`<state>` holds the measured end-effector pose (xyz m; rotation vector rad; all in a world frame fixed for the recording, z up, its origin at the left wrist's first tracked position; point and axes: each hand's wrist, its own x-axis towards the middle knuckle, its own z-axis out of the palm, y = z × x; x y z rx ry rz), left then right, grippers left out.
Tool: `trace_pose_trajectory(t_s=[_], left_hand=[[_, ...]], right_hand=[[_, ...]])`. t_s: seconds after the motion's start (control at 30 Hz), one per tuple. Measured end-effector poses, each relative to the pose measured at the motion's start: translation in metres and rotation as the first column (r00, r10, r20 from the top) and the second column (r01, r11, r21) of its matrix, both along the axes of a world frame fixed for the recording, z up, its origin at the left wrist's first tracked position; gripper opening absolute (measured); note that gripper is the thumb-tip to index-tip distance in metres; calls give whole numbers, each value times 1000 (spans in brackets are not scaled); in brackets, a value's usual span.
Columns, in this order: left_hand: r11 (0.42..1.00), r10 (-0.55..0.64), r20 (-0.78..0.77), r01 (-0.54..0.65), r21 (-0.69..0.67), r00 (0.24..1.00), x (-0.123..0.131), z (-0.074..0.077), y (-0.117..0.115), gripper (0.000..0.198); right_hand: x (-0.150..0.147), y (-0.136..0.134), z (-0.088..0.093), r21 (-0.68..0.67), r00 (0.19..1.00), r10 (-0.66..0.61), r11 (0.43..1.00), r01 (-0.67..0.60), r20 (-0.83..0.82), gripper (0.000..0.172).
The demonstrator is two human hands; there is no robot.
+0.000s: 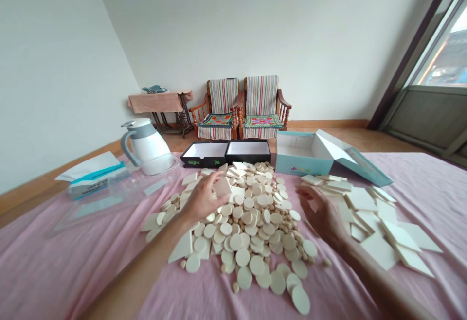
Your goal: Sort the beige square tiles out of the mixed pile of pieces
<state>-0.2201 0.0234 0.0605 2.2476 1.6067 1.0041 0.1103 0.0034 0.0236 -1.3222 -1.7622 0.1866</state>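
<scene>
- I've got the left hand (202,198) low over the heap, fingers and thumb pressed together on one cream square tile (222,187), pinching it at a tilt above the discs.
- The right hand (321,213) is half-curled and hovers just off the right edge of the heap. Its fingers are loosely spread, with nothing in them that I can see.
- The heap of cream round discs (244,227) sits in the middle of the pink sheet (73,266), directly between my two hands. Small cream beads (292,227) are mixed in along its right side, and a few square tiles are caught along its left edge.
- A loose spread of cream square tiles (368,227) lies to the right, overlapping one another, just beside the right hand.
- Two open black box trays (226,152) stand side by side past the heap, touching each other. An open teal-and-white box (302,157) sits just to their right.
- Off to the left are a white jug (148,147), a tissue box (97,179) and a clear plastic lid (109,198).
- Farther back, across the wooden floor (328,133), stand two wooden armchairs (241,108) with striped covers.
</scene>
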Motion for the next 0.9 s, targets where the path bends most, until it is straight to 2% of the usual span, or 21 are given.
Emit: trace_pose_trajectory(t_s=[0.07,0.13,0.2,0.27,0.33,0.4,0.47,0.53,0.57,0.63,0.73,0.9], left_hand=[[992,-124,6,124,-5,992,36,4,-16,69],[968,-250,12,250,5,968,69,5,-30,77],[940,-340,1,340,24,940,95,3,-40,82],[925,-377,-8,377,56,926,111,-2,-45,82],[924,-371,2,369,96,928,117,-6,-46,79],[930,-351,25,345,123,936,113,-8,-45,73],[941,-323,48,314,128,945,102,-8,-44,64],[956,-280,78,270,115,957,88,-8,-43,55],[964,-251,97,240,111,963,80,-8,-43,52],[979,-189,140,175,106,972,63,-9,-43,49],[991,-109,198,91,101,974,41,-12,-45,45],[992,13,302,-49,114,953,9,-16,-47,39]], right_hand=[[-16,-12,6,-129,983,147,978,-161,-114,27],[-32,-23,9,-246,931,249,917,-315,-266,36],[-44,-30,10,-311,855,282,844,-437,-436,48],[-50,-32,9,-330,771,281,782,-529,-572,54],[-46,-27,9,-325,740,271,768,-552,-616,50],[-32,-17,11,-324,816,213,841,-433,-538,42],[-9,-7,14,-320,948,72,931,-175,-310,33],[15,1,18,-300,998,-66,952,61,-9,18],[26,4,20,-303,989,-80,946,114,124,13],[39,5,23,-359,950,1,926,116,312,11],[42,0,25,-450,876,145,888,89,461,11],[28,-9,25,-477,800,173,865,155,574,13]])
